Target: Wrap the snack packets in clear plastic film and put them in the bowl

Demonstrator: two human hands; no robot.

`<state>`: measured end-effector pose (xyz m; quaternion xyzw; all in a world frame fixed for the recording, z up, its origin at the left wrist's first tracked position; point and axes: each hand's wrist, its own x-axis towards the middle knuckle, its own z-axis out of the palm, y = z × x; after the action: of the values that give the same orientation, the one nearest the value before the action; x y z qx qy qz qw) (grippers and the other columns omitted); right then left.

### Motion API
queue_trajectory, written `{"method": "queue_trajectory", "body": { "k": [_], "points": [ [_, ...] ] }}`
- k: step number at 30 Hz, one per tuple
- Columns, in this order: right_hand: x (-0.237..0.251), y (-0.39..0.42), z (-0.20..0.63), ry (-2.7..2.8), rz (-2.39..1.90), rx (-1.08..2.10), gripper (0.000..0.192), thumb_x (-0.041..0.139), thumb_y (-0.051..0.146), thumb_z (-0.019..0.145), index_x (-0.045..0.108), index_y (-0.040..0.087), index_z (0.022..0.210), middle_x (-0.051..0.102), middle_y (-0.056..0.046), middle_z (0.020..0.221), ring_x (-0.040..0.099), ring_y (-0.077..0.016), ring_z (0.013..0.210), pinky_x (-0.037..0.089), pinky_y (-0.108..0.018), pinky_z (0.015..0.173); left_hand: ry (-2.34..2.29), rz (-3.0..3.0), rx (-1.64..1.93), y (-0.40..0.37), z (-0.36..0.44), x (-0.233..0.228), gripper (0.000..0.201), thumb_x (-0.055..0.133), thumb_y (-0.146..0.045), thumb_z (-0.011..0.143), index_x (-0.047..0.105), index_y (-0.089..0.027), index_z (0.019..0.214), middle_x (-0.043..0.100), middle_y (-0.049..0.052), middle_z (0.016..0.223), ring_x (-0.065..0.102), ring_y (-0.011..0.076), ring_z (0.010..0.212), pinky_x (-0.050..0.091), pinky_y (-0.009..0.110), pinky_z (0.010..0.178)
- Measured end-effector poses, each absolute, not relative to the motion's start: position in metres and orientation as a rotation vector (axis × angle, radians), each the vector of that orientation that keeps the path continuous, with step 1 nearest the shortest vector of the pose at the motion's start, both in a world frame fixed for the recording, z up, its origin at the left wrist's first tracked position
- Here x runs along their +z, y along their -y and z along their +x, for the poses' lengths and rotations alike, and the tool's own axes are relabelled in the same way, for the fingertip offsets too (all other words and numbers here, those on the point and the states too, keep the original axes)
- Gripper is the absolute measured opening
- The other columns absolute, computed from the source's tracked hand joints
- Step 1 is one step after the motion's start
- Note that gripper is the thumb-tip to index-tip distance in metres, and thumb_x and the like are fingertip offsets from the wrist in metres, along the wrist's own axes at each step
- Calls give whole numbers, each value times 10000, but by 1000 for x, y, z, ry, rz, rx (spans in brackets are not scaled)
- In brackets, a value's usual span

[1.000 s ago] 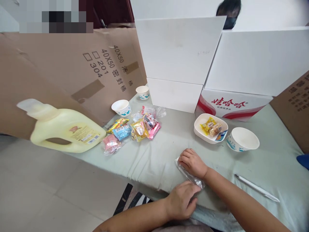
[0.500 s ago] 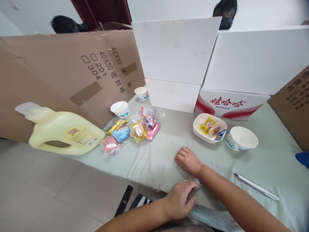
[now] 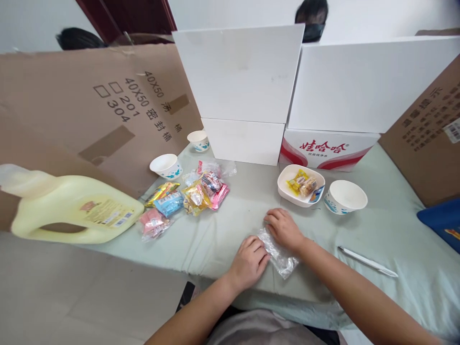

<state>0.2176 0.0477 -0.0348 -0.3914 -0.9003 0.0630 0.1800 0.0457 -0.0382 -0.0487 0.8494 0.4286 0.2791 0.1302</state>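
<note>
A clear bag (image 3: pixel 278 251) lies flat on the green cloth (image 3: pixel 395 230) near the table's front edge, between the two hands. The right hand (image 3: pixel 284 229) presses its upper end with curled fingers; the left hand (image 3: pixel 249 261) rests fingertips on its left side. Neither hand is clenched around it: both hold it down rather than lift it.

The film looks thin and slick (it glints and wrinkles), so it could slide on the cloth or bunch up under the palms if the two hands push unevenly. It sits close to the table edge, so a careless sweep might carry it off. A pen (image 3: pixel 366 261) lies well apart to the right and poses little risk.

Beyond the bag, a dish (image 3: pixel 287 191) holds a few wrapped sweets, with a paper bowl (image 3: pixel 345 197) just beside it. A pile of snack packets (image 3: pixel 187 199) lies to the left, two more bowls (image 3: pixel 166 166) behind it, and a yellow jug (image 3: pixel 75 211) on its side; its label is too small to read.

Readable writing: the brown carton (image 3: pixel 108 100) shows "40X50", "201" and "304" with Chinese characters; the red-and-white box (image 3: pixel 327 149) carries the brand 娃哈哈. Print on the right carton (image 3: pixel 427 124) is too blurred to make out.
</note>
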Motion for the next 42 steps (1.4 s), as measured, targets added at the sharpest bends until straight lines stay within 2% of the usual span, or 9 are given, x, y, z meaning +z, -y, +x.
{"method": "queue_trajectory", "body": {
  "k": [5,7,9,14,18,25,30,35,42],
  "points": [
    [-24,6,260,2693,-852,217,511,487,400,946,456,161,1397,476,-141,1430,318,-267,1383,291,-484,1107,-1309,2448,755,39,47,-51,178,484,-180,925,619,-154,812,602,70,856,518,226,894,468,402,852],
    [-31,37,276,2845,-706,254,761,526,549,890,298,149,1496,381,-140,1505,267,-272,1419,268,-471,1133,-1335,2464,701,37,48,-50,167,473,-165,923,639,-158,922,606,69,882,518,228,900,465,398,842],
    [-41,65,288,2887,-779,199,817,576,491,863,242,130,1514,344,-138,1523,287,-280,1414,297,-452,1123,-1365,2507,633,35,52,-47,231,481,-178,927,625,-180,1109,607,68,922,515,236,911,461,403,834],
    [-56,104,301,2799,-967,-4,700,518,113,811,328,148,1484,404,-93,1496,382,-266,1365,373,-426,1073,-1496,2568,554,34,67,-43,290,552,-251,909,613,-222,1191,574,83,961,501,260,914,454,443,828],
    [-51,108,302,2713,-956,51,507,484,142,887,470,209,1389,560,-88,1367,527,-237,1222,439,-411,990,-1331,2634,576,35,78,-44,332,561,-210,897,584,-246,1226,573,94,1169,489,280,1106,402,497,961],
    [-47,102,294,2565,-1015,235,244,487,148,901,618,216,1095,675,-64,1114,581,-221,1074,413,-431,1000,-1008,2580,629,36,74,-47,320,587,-213,875,571,-190,1193,604,102,1269,509,258,1234,354,486,1060],
    [-30,96,288,2488,-1004,396,207,457,103,885,602,224,968,664,-71,1094,532,-233,1182,386,-439,1036,-977,2516,675,36,69,-51,173,572,-191,878,638,-211,1038,650,83,1201,519,237,1246,345,467,1071],
    [-20,73,284,2402,-1203,732,157,413,182,931,565,217,914,661,-31,850,618,-160,785,470,-285,734,-965,2477,676,35,69,-52,240,541,-135,867,637,-222,1069,651,74,1206,506,233,1261,342,470,1074],
    [-35,24,266,2325,-1631,468,177,362,215,986,538,200,975,684,-35,883,656,-154,759,423,-245,647,-959,2346,892,29,64,-66,691,339,-16,864,143,-189,1504,607,140,1239,587,221,1118,442,479,981]
  ]
}}
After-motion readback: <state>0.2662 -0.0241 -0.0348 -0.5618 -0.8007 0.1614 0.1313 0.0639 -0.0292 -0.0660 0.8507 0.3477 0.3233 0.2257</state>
